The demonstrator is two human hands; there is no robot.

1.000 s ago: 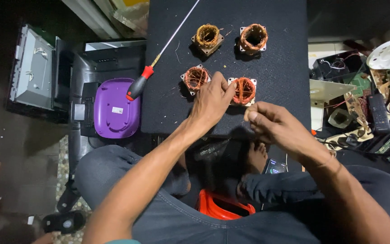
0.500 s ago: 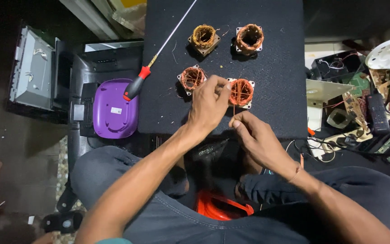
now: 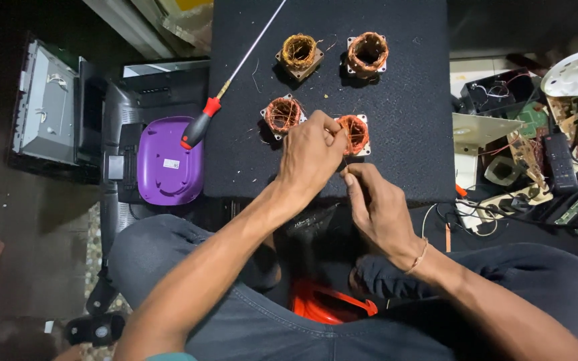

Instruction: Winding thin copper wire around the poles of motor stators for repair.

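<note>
Hands: left (image 3: 311, 155), right (image 3: 377, 204) pinch thin copper wire off square coil (image 3: 354, 134).

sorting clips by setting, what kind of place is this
Probably an informal electronics repair or scrap-salvage spot, worked seated low. Four copper wire coils sit on a black mat, a red-handled screwdriver lies beside them, and loose circuit boards and cables are piled to the right.

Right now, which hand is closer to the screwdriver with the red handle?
Left. The left hand is over the mat between the two near copper coils, to the right of the screwdriver. The right hand sits farther right and nearer the body.
</note>
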